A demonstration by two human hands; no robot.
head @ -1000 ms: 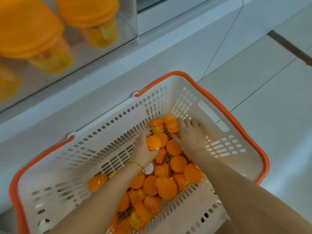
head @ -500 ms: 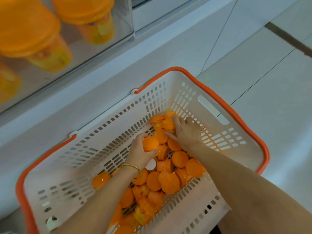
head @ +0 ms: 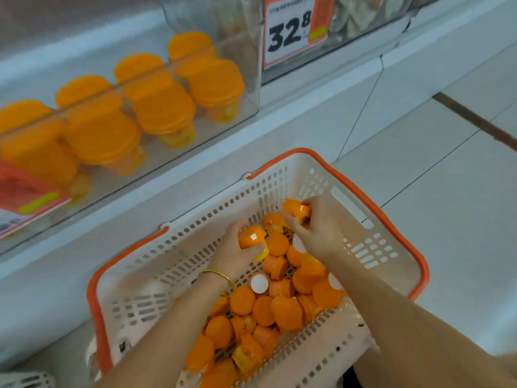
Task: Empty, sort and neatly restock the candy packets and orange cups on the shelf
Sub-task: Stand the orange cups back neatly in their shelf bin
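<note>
A white shopping basket with an orange rim (head: 391, 219) stands on the floor and holds several small orange cups (head: 263, 309). My left hand (head: 232, 253) grips one orange cup (head: 251, 238) just above the pile. My right hand (head: 319, 233) holds another orange cup (head: 296, 210) a little higher, near the basket's far wall. On the shelf above, several orange-lidded cups (head: 165, 107) stand in rows behind a clear plastic front.
A price tag reading 32.8 (head: 291, 29) hangs on the upper bin holding candy packets (head: 363, 15). A red and white tag (head: 25, 197) sits at the shelf's left. White floor tiles (head: 447, 177) lie to the right. Another basket's corner (head: 25, 380) shows bottom left.
Both hands have lifted out of the pile, each now holding an orange cup. The view has tilted up, showing more of the shelf and the price tag.
</note>
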